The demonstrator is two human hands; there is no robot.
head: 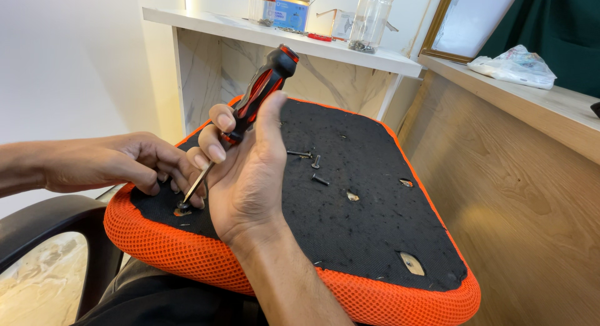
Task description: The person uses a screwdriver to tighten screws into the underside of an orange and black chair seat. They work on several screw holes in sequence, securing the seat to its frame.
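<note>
An upturned chair seat [375,238] is seen nearest the camera, resting across the person's lap, its black fabric underside facing up and its orange mesh edge [187,254] wrapped around the rim. Several mounting holes are visible in the black fabric, one near the front right corner [412,263] and two smaller ones further up the right side.

The right hand [247,176] is closed around a screwdriver [250,107] with a red-and-black handle — the fingers are curled over the lower handle and the thumb is laid along it. The tool is tilted, handle up and to the right, and its metal shaft runs down to the left so that the tip meets a screw hole [182,210] near the seat's left edge.

The left hand [119,163] is brought in from the left, its fingers bent and pinched just beside the shaft's lower end, touching the seat at the hole; whether anything is held between the fingertips cannot be told.

Three loose black screws [312,165] are laid on the fabric near the seat's middle, well apart from the tip.

To the lower left, a black armrest [44,229] is seen. Further back, a white shelf [281,39] carries clear jars [371,17] and small boxes, and to the right a wooden counter [531,107] bears a crumpled plastic bag [515,65].
</note>
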